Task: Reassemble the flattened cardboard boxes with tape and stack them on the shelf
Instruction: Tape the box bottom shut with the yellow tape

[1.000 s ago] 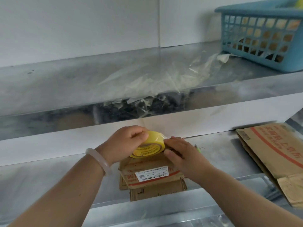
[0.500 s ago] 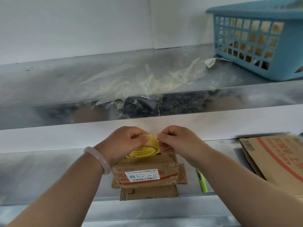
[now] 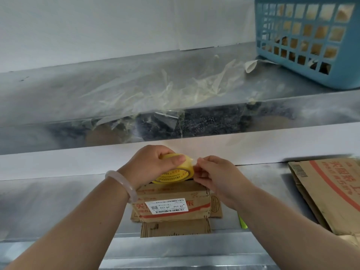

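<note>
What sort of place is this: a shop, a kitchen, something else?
Most likely a storeroom or packing area: bare metal shelves, flattened shipping cartons lying at the right, a roll of yellow tape over a labelled cardboard box, and a blue plastic basket above.

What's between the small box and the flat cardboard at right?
Head view: a green pen-like thing lies on the shelf there, partly hidden by the right forearm.

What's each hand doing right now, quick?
Left hand: grips the yellow tape roll.
Right hand: pinches that roll's edge, seemingly the tape end.
</note>
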`<state>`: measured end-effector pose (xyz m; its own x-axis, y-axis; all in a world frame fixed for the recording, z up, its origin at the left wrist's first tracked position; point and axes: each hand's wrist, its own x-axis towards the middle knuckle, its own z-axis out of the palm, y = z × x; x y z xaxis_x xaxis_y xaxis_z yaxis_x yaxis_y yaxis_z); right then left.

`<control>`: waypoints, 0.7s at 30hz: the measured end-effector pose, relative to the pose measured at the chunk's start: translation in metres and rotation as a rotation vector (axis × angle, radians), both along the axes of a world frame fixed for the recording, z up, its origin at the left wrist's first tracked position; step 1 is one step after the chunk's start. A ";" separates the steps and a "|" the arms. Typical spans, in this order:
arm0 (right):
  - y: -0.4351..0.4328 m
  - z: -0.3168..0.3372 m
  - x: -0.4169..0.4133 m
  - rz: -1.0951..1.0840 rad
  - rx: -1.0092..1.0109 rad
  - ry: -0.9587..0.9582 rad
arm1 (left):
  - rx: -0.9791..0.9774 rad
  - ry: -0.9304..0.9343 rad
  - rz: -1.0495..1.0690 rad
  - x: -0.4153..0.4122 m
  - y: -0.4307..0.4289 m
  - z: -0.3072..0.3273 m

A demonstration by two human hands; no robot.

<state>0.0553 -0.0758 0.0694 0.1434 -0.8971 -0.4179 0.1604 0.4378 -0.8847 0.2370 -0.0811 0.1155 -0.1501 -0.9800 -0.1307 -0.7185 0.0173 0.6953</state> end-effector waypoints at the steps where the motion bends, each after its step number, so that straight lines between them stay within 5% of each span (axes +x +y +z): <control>1: -0.001 -0.001 0.001 -0.002 0.003 0.023 | 0.000 0.026 0.003 0.003 0.001 0.000; 9: -0.002 -0.003 0.001 -0.033 -0.002 0.105 | 0.024 0.171 -0.027 0.045 0.012 -0.010; 21: 0.004 0.010 -0.017 -0.314 -0.043 -0.081 | -0.102 -0.265 0.021 0.022 0.002 -0.006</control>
